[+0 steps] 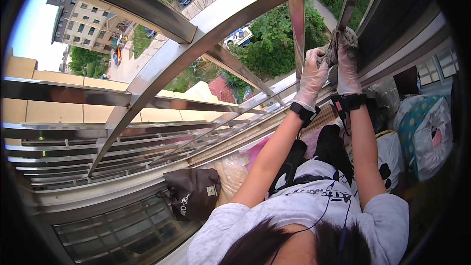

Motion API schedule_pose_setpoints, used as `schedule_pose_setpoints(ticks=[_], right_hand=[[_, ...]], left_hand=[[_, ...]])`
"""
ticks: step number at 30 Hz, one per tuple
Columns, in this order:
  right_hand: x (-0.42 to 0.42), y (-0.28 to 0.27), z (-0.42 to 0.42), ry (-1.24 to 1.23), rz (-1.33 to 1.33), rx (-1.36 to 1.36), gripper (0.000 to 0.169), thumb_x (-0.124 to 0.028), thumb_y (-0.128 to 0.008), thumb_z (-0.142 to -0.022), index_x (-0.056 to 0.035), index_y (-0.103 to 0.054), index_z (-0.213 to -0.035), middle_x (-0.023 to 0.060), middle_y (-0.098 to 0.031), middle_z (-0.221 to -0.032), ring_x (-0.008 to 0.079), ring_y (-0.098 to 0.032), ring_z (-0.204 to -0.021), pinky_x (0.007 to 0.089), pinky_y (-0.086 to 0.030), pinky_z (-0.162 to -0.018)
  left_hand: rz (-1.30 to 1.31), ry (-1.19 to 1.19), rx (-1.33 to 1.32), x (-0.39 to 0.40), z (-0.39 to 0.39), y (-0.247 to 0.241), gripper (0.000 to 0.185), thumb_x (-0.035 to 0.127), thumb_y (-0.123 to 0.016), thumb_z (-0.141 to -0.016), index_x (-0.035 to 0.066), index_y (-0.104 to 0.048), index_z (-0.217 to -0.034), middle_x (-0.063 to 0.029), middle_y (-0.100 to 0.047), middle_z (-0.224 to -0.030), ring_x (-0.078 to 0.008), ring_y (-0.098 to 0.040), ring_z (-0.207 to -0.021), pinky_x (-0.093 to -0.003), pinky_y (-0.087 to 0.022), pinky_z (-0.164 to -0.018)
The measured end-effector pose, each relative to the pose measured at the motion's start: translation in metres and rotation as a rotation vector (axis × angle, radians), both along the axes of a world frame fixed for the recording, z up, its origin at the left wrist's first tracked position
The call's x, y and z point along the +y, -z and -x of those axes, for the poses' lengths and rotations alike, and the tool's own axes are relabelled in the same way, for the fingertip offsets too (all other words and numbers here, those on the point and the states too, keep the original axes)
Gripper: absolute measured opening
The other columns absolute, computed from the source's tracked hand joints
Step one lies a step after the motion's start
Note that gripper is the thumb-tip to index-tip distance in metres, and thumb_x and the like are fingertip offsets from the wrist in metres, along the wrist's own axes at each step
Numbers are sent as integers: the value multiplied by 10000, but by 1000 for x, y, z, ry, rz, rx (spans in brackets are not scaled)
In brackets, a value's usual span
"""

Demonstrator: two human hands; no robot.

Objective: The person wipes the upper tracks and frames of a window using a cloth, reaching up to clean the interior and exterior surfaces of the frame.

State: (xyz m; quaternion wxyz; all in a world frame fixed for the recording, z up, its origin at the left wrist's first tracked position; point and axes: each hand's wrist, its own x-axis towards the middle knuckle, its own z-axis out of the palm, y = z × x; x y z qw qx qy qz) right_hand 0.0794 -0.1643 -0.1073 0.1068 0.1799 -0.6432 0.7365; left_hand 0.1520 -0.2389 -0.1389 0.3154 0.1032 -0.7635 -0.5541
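Observation:
A grey-brown cloth [345, 41] is bunched around the lower end of a metal bar [350, 2] of the window guard, at the upper right. My left hand [314, 75], in a thin clear glove, grips the cloth's left edge with bent fingers. Against the cloth's right side is my right hand [347, 70], gloved the same way; its fingers are mostly covered by the cloth, and their hold cannot be made out. Both wrists wear black straps with small devices and cables.
The guard's curved metal rail [217, 25] arches across the view, with crossbars beyond the window track [206, 152]. A dark bag [193, 191] lies at the lower left. Stuffed plastic bags [423, 136] stand at the right. Trees and parked cars show far below.

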Motion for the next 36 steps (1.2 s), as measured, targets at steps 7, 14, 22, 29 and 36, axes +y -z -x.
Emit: schedule_pose_setpoints(ticks=[7,14,22,29,36], right_hand=[[-9,79,2,-69,-18,-97,234,-217,-610,-842,-47,-571,-996,2,-580,-909,71,-519,-817,219,-429,-732],[3,72,1,-117,-102,-307,240,-211,-606,-841,-33,-562,-995,-30,-554,-852,76,-486,-742,226,-419,-680],[-17,12,-11,-68,323,-440,170,-141,-648,-802,-35,-609,-929,-38,-566,-839,63,-497,-728,202,-408,-678],[9,96,-5,-187,-61,-439,179,-108,-612,-815,-41,-569,-975,-17,-558,-820,76,-502,-734,213,-421,-644],[-6,7,11,75,-245,190,165,-199,-579,-851,-70,-608,-949,-1,-627,-795,105,-595,-692,230,-442,-577]], left_hand=[[-178,-87,-230,-5,4,66,190,57,-598,-737,19,-509,-900,-103,-535,-936,-188,-523,-892,-281,-410,-796],[-158,-28,-172,-6,-10,63,199,90,-587,-743,18,-516,-914,-82,-555,-934,-165,-513,-879,-277,-401,-805],[-145,13,-9,-11,-11,-4,173,22,-579,-749,8,-517,-910,-66,-534,-953,-143,-501,-904,-260,-383,-833],[-347,37,-265,-6,-15,94,183,77,-570,-743,22,-507,-906,-76,-544,-907,-174,-509,-865,-275,-400,-790],[-567,88,-77,-6,-8,28,167,62,-549,-809,31,-501,-967,-31,-531,-976,-99,-467,-906,-229,-373,-834]])
